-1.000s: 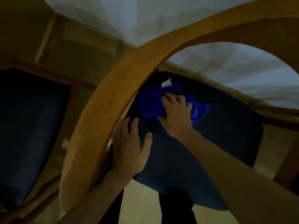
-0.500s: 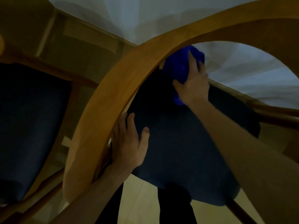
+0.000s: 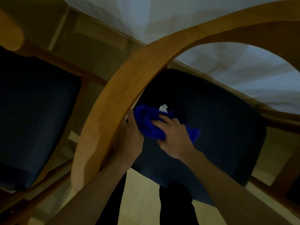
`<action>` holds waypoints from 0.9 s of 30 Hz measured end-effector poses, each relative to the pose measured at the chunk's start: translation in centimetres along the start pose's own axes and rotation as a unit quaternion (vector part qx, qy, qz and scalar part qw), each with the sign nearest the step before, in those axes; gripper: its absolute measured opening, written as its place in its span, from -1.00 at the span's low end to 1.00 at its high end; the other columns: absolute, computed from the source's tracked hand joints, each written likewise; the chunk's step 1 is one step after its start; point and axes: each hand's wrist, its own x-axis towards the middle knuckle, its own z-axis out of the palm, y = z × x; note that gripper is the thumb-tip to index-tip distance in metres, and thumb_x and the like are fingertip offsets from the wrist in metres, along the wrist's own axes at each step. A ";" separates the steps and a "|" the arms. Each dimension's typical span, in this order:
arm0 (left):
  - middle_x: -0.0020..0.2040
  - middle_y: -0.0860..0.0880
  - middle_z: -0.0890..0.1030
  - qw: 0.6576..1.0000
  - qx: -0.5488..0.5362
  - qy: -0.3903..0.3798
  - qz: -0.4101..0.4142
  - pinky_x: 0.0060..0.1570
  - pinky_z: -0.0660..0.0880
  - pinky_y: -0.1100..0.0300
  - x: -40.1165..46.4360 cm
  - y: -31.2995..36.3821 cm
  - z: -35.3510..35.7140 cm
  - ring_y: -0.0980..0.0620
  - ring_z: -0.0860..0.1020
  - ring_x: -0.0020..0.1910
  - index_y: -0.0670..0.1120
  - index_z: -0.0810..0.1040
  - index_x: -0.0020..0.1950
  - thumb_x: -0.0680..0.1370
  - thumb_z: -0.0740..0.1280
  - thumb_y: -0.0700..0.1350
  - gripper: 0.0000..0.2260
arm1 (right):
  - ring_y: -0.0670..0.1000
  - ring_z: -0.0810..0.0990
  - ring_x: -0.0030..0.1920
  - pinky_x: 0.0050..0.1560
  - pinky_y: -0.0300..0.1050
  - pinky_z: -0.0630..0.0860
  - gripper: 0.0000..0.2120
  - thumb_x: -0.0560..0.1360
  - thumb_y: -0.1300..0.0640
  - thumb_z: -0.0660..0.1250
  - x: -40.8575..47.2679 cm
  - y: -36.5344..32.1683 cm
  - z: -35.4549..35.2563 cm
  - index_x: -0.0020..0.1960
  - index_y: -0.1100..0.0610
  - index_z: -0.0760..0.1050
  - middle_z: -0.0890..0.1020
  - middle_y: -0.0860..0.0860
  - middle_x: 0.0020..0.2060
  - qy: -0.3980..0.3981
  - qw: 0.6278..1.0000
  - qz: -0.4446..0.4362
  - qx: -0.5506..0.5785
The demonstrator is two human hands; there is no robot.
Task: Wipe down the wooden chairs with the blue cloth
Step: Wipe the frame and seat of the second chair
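With the right hand (image 3: 172,135) pressing the bunched blue cloth (image 3: 149,124) on the dark seat cushion (image 3: 219,127) beside the curved wooden backrest (image 3: 113,103), and the left hand (image 3: 129,140) resting spread, I would sweep firmly toward the wood.

Blue cloth (image 3: 150,124): is lying back on the dark seat (image 3: 211,127), down from the curved wooden backrest (image 3: 113,101) where it was pressed half a second ago. Right hand (image 3: 173,135): is pressing it flat near the backrest's inner edge. Left hand (image 3: 129,140): is now touching the cloth's left side, nearer than before.
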 end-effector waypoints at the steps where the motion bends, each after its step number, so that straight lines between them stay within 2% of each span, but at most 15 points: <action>1: 0.35 -0.27 0.38 1.000 0.003 -0.004 -0.001 0.10 0.41 0.02 0.0 -0.1 0.1 -0.24 0.44 0.24 -0.19 0.25 0.49 0.44 0.37 -0.26 -0.37 | 0.10 0.40 0.31 0.24 0.13 0.41 -0.41 0.42 0.09 0.40 -0.1 0.1 -0.4 0.42 -0.10 0.37 0.34 -0.08 0.45 0.031 0.996 0.028 0.084; 3: 0.37 -0.31 0.36 1.000 0.006 -0.006 -0.001 0.17 0.43 -0.11 -0.2 -0.4 0.4 -0.30 0.42 0.28 -0.24 0.23 0.50 0.42 0.35 -0.28 -0.35 | 0.01 0.40 0.33 0.33 0.05 0.40 -0.44 0.41 0.20 0.41 0.1 0.5 -1.8 0.39 0.01 0.43 0.40 -0.01 0.43 0.167 0.961 0.093 0.200; 5: 0.38 -0.31 0.35 1.000 0.001 -0.006 -0.008 0.19 0.41 -0.13 -0.3 -0.7 0.6 -0.30 0.40 0.29 -0.24 0.21 0.50 0.43 0.34 -0.26 -0.35 | 0.01 0.35 0.37 0.39 -0.02 0.30 -0.43 0.41 0.22 0.39 1.8 1.3 -4.1 0.41 0.05 0.41 0.39 0.05 0.43 0.290 0.928 0.143 0.188; 7: 0.41 -0.27 0.31 1.000 0.003 -0.017 -0.021 0.24 0.37 -0.11 -0.5 -0.7 0.8 -0.27 0.36 0.33 -0.22 0.20 0.51 0.46 0.31 -0.24 -0.37 | 0.14 0.31 0.41 0.40 0.04 0.26 -0.39 0.43 0.14 0.36 4.5 2.6 -6.8 0.46 0.03 0.34 0.32 0.06 0.48 0.326 0.918 0.173 0.147; 9: 0.41 -0.25 0.33 1.000 0.013 -0.010 -0.022 0.23 0.38 -0.10 -0.6 -0.7 0.8 -0.24 0.36 0.32 -0.20 0.22 0.50 0.47 0.33 -0.21 -0.39 | 0.22 0.27 0.44 0.40 0.20 0.30 -0.35 0.45 0.08 0.36 7.1 3.7 -8.5 0.51 0.02 0.25 0.23 0.09 0.52 0.262 0.944 0.175 0.095; 12: 0.39 -0.21 0.33 0.997 0.078 -0.008 0.017 0.26 0.37 -0.04 -0.8 -0.9 0.8 -0.18 0.36 0.33 -0.16 0.19 0.49 0.45 0.41 -0.14 -0.33 | 0.25 0.18 0.47 0.33 0.35 0.31 -0.28 0.46 0.07 0.35 9.0 3.4 -7.4 0.55 -0.01 0.15 0.15 0.06 0.56 0.096 0.982 0.165 0.005; 14: 0.49 -0.19 0.21 0.994 0.100 -0.039 0.037 0.39 0.30 -0.05 -0.8 -1.2 1.1 -0.15 0.22 0.46 -0.12 0.07 0.53 0.46 0.41 -0.11 -0.25 | 0.26 0.21 0.44 0.26 0.34 0.35 -0.27 0.43 0.06 0.35 8.3 2.2 -5.6 0.55 -0.03 0.17 0.17 0.04 0.55 0.074 0.987 0.144 -0.020; 17: 0.53 -0.16 0.15 0.992 0.078 -0.078 0.055 0.44 0.23 -0.03 -1.3 -1.9 1.5 -0.12 0.17 0.49 -0.11 0.01 0.56 0.44 0.42 -0.18 -0.19 | 0.23 0.28 0.36 0.16 0.26 0.38 -0.27 0.35 0.06 0.39 4.3 -0.2 -1.4 0.48 -0.10 0.26 0.24 0.02 0.51 0.019 0.997 0.031 -0.068; 21: 0.51 -0.20 0.22 0.992 0.053 -0.104 0.053 0.40 0.26 -0.05 -4.5 -3.4 1.9 -0.17 0.23 0.47 -0.19 0.07 0.55 0.41 0.44 -0.26 -0.19 | 0.12 0.27 0.33 0.15 0.21 0.39 -0.27 0.31 0.01 0.42 -2.9 -2.7 4.5 0.43 -0.19 0.24 0.21 -0.06 0.45 -0.073 0.996 -0.027 -0.047; 23: 0.50 -0.20 0.23 0.991 0.045 -0.117 0.052 0.40 0.29 -0.05 -6.9 -4.0 2.5 -0.17 0.25 0.47 -0.19 0.05 0.55 0.39 0.46 -0.26 -0.15 | 0.09 0.28 0.31 0.14 0.17 0.39 -0.31 0.34 0.02 0.40 -5.0 -2.7 5.9 0.41 -0.22 0.24 0.21 -0.10 0.44 -0.095 0.994 -0.049 -0.026; 27: 0.46 -0.19 0.33 0.995 -0.001 -0.098 0.016 0.34 0.36 -0.01 -10.8 -4.0 3.4 -0.16 0.34 0.42 -0.19 0.13 0.54 0.44 0.42 -0.29 -0.26 | 0.14 0.39 0.26 0.09 0.11 0.44 -0.38 0.32 0.07 0.38 -4.8 -0.6 2.9 0.35 -0.19 0.34 0.32 -0.09 0.41 -0.105 0.989 -0.101 -0.006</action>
